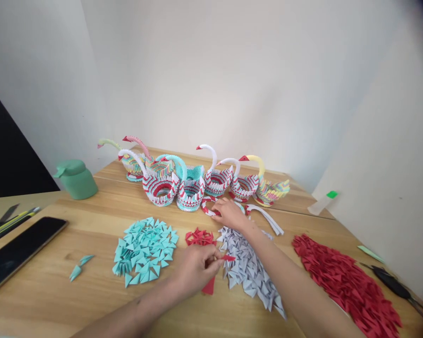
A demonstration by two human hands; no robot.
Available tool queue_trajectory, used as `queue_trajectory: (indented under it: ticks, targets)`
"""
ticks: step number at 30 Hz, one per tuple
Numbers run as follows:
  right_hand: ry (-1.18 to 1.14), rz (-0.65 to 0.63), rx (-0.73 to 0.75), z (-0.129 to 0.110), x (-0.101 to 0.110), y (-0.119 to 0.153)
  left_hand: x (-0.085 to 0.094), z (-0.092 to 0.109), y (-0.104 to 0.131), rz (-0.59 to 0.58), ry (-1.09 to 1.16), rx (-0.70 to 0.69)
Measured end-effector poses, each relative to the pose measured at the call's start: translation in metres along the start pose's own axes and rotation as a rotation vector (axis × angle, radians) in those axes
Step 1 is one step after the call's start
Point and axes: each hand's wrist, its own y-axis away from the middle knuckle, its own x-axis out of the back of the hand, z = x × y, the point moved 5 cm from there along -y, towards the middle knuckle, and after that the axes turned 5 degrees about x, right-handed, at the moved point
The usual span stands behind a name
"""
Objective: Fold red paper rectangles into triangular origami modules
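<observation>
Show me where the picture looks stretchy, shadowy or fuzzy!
Head view: the phone and black-handled tool look stretched near the edges; head view: a faint grey shadow smudges the back wall, and darkness covers the top right corner; head view: the left hand and its red piece look slightly soft.

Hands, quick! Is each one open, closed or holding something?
Left hand: closed, holding a red paper piece.
Right hand: at the red-and-white ring; can't tell if it's gripping.
</observation>
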Motion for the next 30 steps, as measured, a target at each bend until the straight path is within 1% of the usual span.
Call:
queue_trajectory:
  ticks: [15,30]
  targets:
    - [0.034,-0.013,0.012,-0.0017,-0.0018,0.0007,-0.0016,-0.0031,-0.0002,0.001,0.004,-0.024]
    - [-0.014,0.000,0.042,0.0006,0.0006,0.0038,-0.0006,-0.0011,0.0002,0.000,-0.025,-0.020]
